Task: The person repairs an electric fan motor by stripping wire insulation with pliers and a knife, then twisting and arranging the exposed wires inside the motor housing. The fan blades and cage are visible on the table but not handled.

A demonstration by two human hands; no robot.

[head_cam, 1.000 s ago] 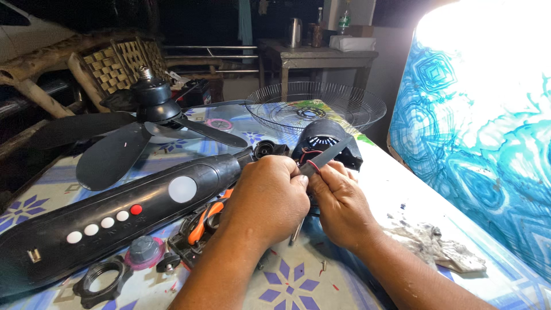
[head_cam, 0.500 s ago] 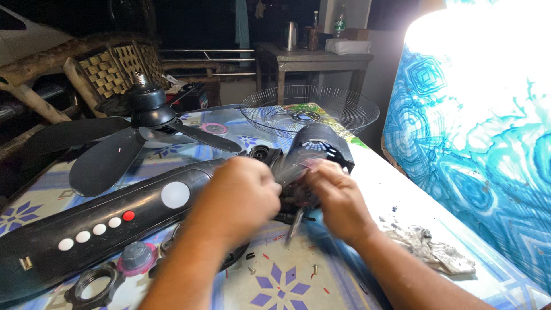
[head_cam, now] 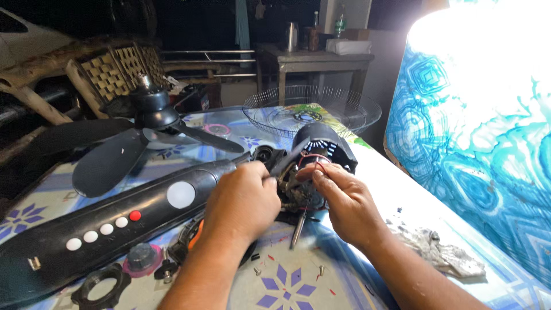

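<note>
1. the fan motor, in its black vented housing, lies on the patterned table near the middle, between both hands.
2. the left hand sits just left of the motor, fingers curled in against its exposed parts; what they pinch is hidden.
3. the right hand rests on the motor's near side, fingertips pressed on the wiring, narrowly closed.
4. a screwdriver lies below the motor, between the hands.
5. the black control column stretches left; the fan blade lies behind it.
</note>
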